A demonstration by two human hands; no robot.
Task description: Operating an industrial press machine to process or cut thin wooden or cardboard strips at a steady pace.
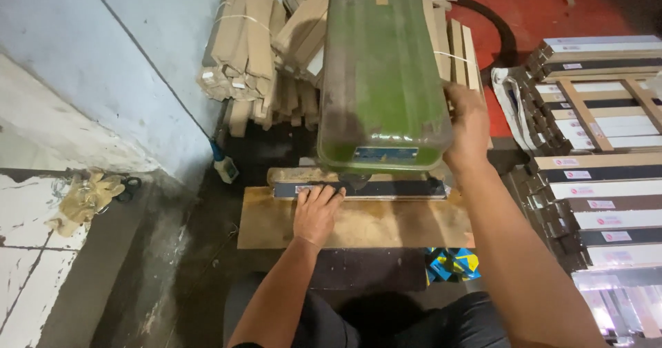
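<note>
A tall green machine head (381, 65) stands over a wooden work board (386, 225). Under its front lies a dark narrow strip with a pale end label (386, 189). My left hand (316, 211) lies flat on the left part of that strip, fingers spread and pressing down. My right hand (467, 126) reaches up along the machine's right side with its fingers against the casing; whatever it grips there is hidden behind the machine.
Bundles of tied tan wooden strips (252, 52) lean behind the machine. Stacks of dark and white labelled strips (600, 182) fill the right. A pair of dirty gloves (83, 200) lies on the tiled ledge at left. A blue and yellow packet (452, 263) sits below the board.
</note>
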